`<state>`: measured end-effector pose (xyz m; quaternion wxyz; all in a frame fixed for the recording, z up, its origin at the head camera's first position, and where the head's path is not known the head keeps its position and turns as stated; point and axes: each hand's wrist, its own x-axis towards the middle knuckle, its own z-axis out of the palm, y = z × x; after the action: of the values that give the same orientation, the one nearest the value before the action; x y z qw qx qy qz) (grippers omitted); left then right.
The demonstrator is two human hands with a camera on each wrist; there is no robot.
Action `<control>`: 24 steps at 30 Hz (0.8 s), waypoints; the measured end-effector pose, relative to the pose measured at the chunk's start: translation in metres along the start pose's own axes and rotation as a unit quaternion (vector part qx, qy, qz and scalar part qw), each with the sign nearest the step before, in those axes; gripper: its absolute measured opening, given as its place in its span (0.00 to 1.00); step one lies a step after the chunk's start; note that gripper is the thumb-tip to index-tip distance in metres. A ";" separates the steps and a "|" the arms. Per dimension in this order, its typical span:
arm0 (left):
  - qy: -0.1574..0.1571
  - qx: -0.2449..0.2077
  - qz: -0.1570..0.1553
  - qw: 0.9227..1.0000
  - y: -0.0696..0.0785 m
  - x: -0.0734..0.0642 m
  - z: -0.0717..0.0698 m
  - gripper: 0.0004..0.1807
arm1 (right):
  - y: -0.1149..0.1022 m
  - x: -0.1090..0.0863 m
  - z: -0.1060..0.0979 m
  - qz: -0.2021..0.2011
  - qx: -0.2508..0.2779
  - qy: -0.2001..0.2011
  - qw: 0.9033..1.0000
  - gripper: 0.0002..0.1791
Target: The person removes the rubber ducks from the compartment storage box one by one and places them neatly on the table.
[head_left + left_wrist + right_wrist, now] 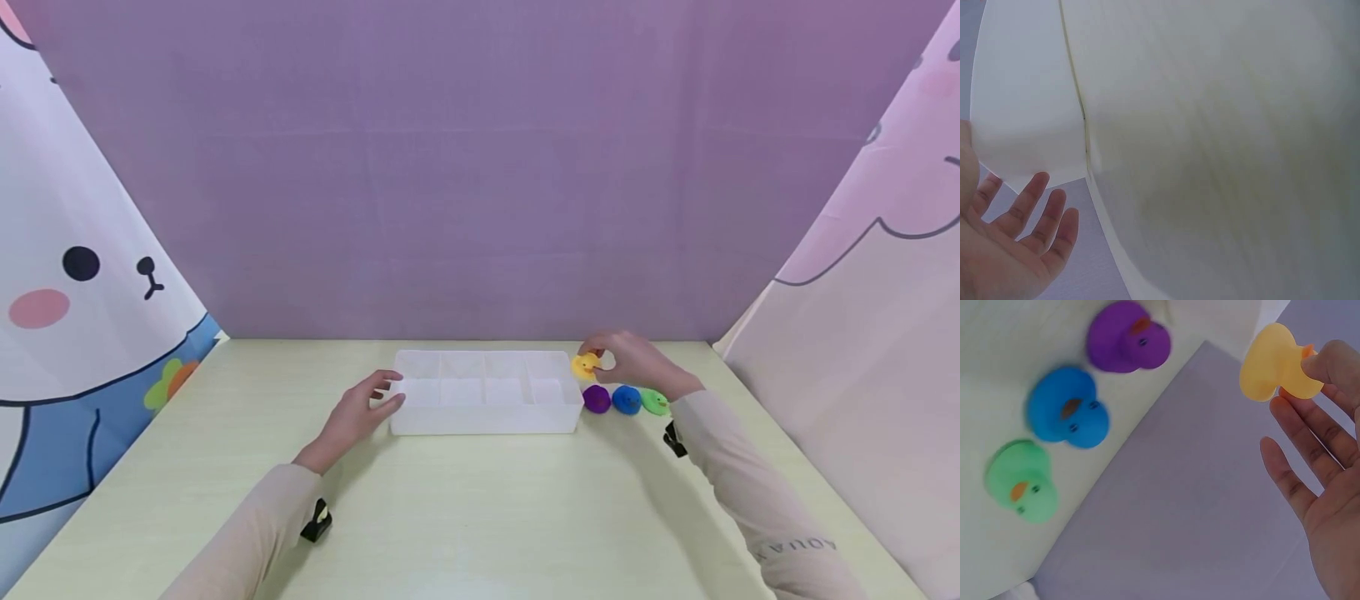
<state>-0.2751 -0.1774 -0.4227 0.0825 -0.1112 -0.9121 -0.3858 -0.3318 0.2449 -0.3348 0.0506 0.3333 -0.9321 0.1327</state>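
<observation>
My right hand [633, 360] pinches a yellow rubber duck [1275, 362] between thumb and fingers, just off the right end of a white box [483, 419] divided into several compartments. My left hand [358, 417] is at the box's left end, fingers spread and slightly bent, fingertips right at its wall. In the left wrist view, those fingers [1035, 203] appear beside the white box side. Below the right hand, a purple duck [597, 399], a blue duck [627, 400] and a green duck [656, 402] sit in a row on the table.
The pale wooden table [465, 517] ends at a purple cloth backdrop [480, 167]. Printed cartoon curtains hang on the left [97, 333] and right. The purple duck lies close to the box's right end.
</observation>
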 end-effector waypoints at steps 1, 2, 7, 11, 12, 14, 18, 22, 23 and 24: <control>0.001 0.000 0.001 1.000 -0.001 0.000 0.000 0.20 | 0.003 -0.003 0.000 0.001 0.002 0.002 1.000 0.15; 0.001 0.000 0.003 1.000 -0.001 0.001 0.000 0.20 | 0.006 -0.005 0.000 0.004 0.004 0.003 1.000 0.15; 0.004 0.001 0.005 1.000 -0.003 0.001 0.001 0.19 | 0.019 -0.018 0.000 0.022 -0.001 0.004 1.000 0.14; 0.004 0.000 0.005 1.000 -0.002 0.001 0.001 0.20 | 0.030 -0.029 0.001 0.034 -0.013 0.007 0.999 0.14; 0.003 0.000 0.006 1.000 -0.001 0.001 0.001 0.20 | 0.033 -0.032 0.001 0.036 -0.015 0.007 0.999 0.15; 0.004 0.001 0.007 1.000 -0.001 0.001 0.001 0.20 | 0.040 -0.038 0.002 0.040 -0.016 0.007 0.999 0.15; 0.004 0.002 0.008 1.000 -0.002 0.001 0.001 0.20 | 0.050 -0.048 0.002 0.045 -0.013 0.014 0.999 0.15; 0.004 0.002 0.008 1.000 -0.002 0.001 0.000 0.20 | 0.058 -0.058 0.001 0.052 -0.012 0.019 0.998 0.15; 0.004 0.001 0.008 1.000 -0.002 0.001 0.000 0.20 | 0.060 -0.061 0.000 0.054 -0.011 0.020 0.998 0.15; 0.003 0.001 0.007 1.000 -0.002 0.001 0.000 0.20 | 0.063 -0.063 0.000 0.056 -0.013 0.023 0.998 0.15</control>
<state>-0.2768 -0.1786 -0.4244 0.0882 -0.1167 -0.9113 -0.3849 -0.3230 0.3298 -0.3600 0.0686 0.2772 -0.9494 0.1306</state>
